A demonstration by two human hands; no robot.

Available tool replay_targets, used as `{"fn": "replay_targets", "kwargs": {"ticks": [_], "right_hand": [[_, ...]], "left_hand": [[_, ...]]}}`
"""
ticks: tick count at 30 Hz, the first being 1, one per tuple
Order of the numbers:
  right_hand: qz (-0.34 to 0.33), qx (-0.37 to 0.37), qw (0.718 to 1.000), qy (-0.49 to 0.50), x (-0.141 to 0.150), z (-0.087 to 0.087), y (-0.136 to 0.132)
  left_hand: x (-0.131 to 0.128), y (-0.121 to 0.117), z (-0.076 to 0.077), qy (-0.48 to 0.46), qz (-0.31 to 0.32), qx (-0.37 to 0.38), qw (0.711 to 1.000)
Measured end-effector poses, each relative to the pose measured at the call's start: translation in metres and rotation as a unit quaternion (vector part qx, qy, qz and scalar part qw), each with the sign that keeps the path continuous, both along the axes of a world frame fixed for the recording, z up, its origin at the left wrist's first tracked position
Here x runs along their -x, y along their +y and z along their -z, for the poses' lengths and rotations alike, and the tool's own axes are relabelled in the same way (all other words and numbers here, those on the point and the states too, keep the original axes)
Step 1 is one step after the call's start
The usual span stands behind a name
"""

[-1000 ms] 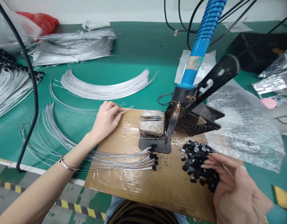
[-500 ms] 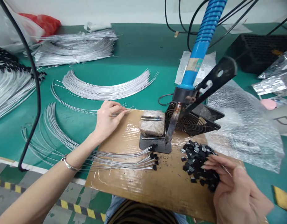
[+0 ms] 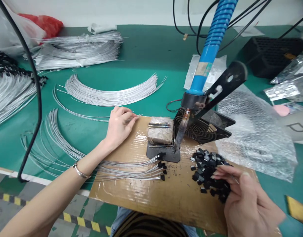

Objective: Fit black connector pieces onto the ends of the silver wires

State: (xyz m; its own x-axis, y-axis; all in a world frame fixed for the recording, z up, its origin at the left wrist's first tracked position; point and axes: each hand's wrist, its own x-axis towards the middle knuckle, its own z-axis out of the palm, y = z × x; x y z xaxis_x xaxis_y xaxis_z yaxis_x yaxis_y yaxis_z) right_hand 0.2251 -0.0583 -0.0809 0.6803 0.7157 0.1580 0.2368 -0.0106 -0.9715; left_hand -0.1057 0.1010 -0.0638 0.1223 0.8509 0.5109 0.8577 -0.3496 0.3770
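Left hand (image 3: pixel 120 126) pinches thin wires (image 3: pixel 102 117), fingers closed, apparently steadying the ends. Right hand (image 3: pixel 250 199) grips a metal tool (image 3: pixel 235 179), fingers nearly closed, beside black connectors (image 3: pixel 207 166) heaped presumably for reach.

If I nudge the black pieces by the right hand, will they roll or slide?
The black pieces look likelier to slide than roll, being blocky. They'd probably scatter easily, since they're small and lie loosely heaped.

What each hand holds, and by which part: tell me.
The left hand pinches pale wires near their right ends. The right hand holds a slim metal tool, mostly hidden; by which part cannot be told.
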Motion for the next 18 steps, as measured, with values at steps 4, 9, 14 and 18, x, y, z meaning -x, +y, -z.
{"fn": "replay_targets", "kwargs": {"ticks": [4, 9, 14, 18], "right_hand": [[-0.005, -0.009, 1.0, 0.003, 0.0, 0.0, 0.0], [-0.032, -0.03, 0.998, 0.049, 0.002, -0.006, -0.003], [-0.048, -0.086, 0.992, 0.085, -0.003, -0.003, -0.006], [-0.052, -0.077, 0.992, 0.084, -0.006, -0.001, -0.009]], "left_hand": [[0.002, -0.003, -0.008, -0.061, -0.006, -0.023, 0.998], [0.0, -0.01, -0.022, -0.157, -0.017, -0.016, 0.987], [-0.01, -0.021, -0.031, -0.223, -0.025, 0.006, 0.974], [-0.018, -0.029, -0.036, -0.232, -0.033, 0.01, 0.972]]}}
